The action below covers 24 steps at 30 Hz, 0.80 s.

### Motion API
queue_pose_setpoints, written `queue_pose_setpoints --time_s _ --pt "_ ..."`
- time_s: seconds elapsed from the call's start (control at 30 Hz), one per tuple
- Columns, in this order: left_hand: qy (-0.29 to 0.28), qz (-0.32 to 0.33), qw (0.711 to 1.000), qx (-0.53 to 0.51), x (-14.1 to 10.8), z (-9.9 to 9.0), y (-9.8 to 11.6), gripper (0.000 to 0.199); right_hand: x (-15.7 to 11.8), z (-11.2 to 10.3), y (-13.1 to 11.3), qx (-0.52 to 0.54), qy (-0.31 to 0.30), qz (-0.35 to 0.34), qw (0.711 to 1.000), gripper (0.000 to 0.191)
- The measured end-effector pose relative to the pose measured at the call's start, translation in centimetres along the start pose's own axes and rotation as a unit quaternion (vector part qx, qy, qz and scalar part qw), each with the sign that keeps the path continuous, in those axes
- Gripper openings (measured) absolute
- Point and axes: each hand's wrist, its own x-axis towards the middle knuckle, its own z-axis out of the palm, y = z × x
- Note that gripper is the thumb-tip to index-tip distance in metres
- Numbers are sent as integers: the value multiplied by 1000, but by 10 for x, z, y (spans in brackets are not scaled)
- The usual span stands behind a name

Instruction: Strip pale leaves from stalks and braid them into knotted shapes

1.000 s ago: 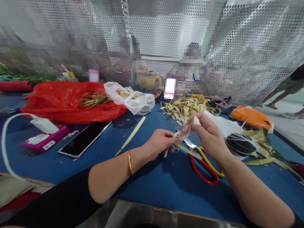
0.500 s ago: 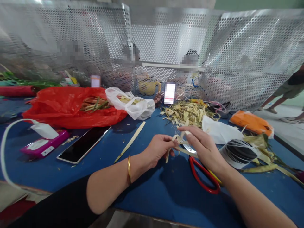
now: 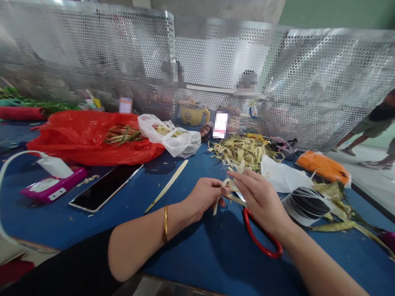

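My left hand pinches a pale, flat strip of dried husk or leaf, which curls into a loop above my thumb; one end hangs below the fingers. My right hand is just right of it, its fingers held close together over the strip, apparently gripping the other part; the fingertips' hold is partly hidden. Beneath my right hand lie red-handled scissors on the blue table, their blades mostly covered. Beyond my hands spreads a heap of dried husk strips.
Left are a red plastic bag, white bag, phone and purple power strip with a charger. A thread spool, white paper and orange packet lie right. A perforated metal screen stands behind.
The view has shifted slightly. My right hand has turned a little, its fingers now covering more of the strip and the scissors' second, yellow-edged handle. My left hand keeps its pinch.
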Motion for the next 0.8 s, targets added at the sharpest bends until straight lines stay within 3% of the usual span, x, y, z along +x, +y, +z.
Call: queue_pose_setpoints --time_s 0.23,0.4,0.57,0.8 --pt "11 1 1000 -5 2 -1 0 9 3 9 11 -2 63 16 998 17" --pt "32 10 999 3 1 0 2 15 3 13 16 65 25 69 995 19" --pt "37 39 998 32 3 0 -3 7 4 18 16 153 -8 157 976 16" --pt "52 61 994 77 7 -1 -8 7 4 27 16 203 24 251 946 18"
